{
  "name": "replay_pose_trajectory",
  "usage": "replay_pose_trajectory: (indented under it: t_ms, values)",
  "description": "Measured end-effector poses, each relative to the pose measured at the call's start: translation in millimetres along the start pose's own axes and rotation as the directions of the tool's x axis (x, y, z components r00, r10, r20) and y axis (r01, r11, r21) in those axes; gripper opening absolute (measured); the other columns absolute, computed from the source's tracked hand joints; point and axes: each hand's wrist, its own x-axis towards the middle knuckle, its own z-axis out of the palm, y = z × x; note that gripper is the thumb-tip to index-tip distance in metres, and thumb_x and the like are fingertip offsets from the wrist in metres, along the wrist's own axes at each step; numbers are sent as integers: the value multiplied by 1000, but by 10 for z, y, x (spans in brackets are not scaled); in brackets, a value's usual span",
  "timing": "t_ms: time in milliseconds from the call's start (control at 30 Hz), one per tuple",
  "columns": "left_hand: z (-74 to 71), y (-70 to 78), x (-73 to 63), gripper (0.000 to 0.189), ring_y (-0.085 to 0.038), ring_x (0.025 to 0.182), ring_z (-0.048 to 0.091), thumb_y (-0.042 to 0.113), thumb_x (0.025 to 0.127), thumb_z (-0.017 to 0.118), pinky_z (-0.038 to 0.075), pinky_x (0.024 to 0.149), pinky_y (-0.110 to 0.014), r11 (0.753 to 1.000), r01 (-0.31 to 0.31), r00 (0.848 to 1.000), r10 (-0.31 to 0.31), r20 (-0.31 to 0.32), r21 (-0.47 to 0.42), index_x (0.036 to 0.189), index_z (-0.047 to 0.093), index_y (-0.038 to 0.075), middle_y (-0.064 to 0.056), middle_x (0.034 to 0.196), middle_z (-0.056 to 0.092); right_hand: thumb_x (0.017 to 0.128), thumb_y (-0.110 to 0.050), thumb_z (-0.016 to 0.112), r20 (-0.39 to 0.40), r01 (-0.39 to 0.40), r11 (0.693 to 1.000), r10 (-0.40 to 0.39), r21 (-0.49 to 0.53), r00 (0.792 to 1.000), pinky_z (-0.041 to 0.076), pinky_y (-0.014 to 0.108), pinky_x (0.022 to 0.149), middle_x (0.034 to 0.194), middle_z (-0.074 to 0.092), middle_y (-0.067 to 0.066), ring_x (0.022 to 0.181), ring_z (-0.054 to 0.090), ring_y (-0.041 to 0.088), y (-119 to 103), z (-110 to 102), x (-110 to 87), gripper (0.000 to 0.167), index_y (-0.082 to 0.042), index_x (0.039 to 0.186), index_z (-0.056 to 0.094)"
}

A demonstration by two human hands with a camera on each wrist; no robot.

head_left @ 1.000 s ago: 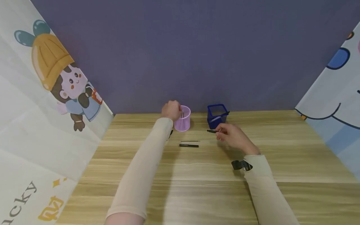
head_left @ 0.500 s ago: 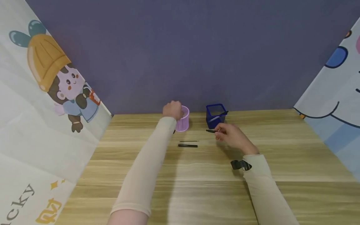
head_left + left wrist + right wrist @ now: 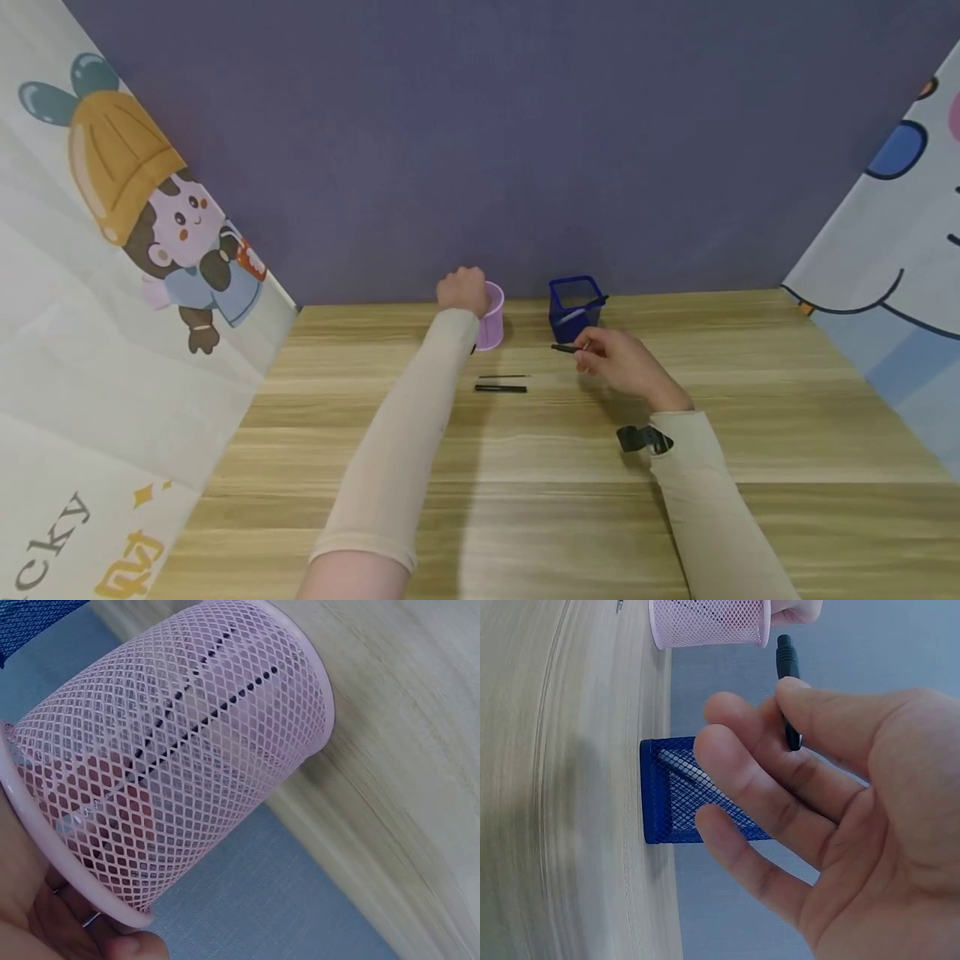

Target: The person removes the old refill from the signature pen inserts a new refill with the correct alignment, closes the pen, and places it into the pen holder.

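My left hand (image 3: 462, 290) reaches over the rim of the pink mesh pen cup (image 3: 492, 327). In the left wrist view, some of its fingers show through the mesh, inside the cup (image 3: 225, 757). Two thin, dark pen refills (image 3: 217, 712) lie slantwise in there, their upper ends near those fingers; the mesh hides whether they are pinched. My right hand (image 3: 618, 360) pinches a short black pen barrel (image 3: 789, 664) between thumb and fingers, ribbed end outward, the other fingers spread. It is just in front of the blue mesh holder (image 3: 576, 325), which contains a pen (image 3: 581, 312).
On the wood-grain table (image 3: 540, 517) a thin dark refill (image 3: 504, 377) lies parallel to a black pen tube (image 3: 501, 388), between the hands. A small black piece (image 3: 473, 350) peeks out by the left sleeve. Behind the holders rises a dark blue-grey wall (image 3: 525, 150).
My left hand has shifted slightly right, over the cup's opening, and its sleeve now hides more of the black piece there. The right hand keeps its hold on the pen barrel, nearly still.
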Motion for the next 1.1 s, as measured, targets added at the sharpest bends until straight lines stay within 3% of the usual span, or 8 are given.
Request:
replay_pose_trajectory:
  t_ms: [533, 800, 1100]
  values:
    - [-40, 89, -21, 20, -29, 93, 74, 23, 93, 66, 60, 74, -43, 988, 143, 990, -143, 15, -51, 108, 74, 10, -11, 108, 76, 105, -18, 59, -3, -2, 1000, 2, 6, 1000, 56, 37, 71, 94, 76, 10, 81, 72, 27, -32, -16, -40, 22, -4, 119, 67]
    - [-11, 98, 20, 20, -27, 87, 73, 21, 94, 67, 59, 71, -41, 985, 166, 986, -165, 15, -57, 109, 73, 9, -11, 105, 76, 105, -18, 59, 5, -14, 1000, 14, 3, 1000, 56, 37, 71, 95, 76, 11, 81, 72, 27, -50, -42, -42, 23, -4, 121, 66]
    - [-15, 97, 28, 22, -27, 92, 73, 23, 95, 67, 59, 74, -41, 985, 171, 984, -169, 54, -25, 113, 73, 11, -10, 109, 76, 105, -20, 59, 3, -29, 1000, 29, 5, 1000, 56, 37, 73, 96, 77, 11, 82, 72, 27, -27, -42, -29, 24, -5, 122, 67]
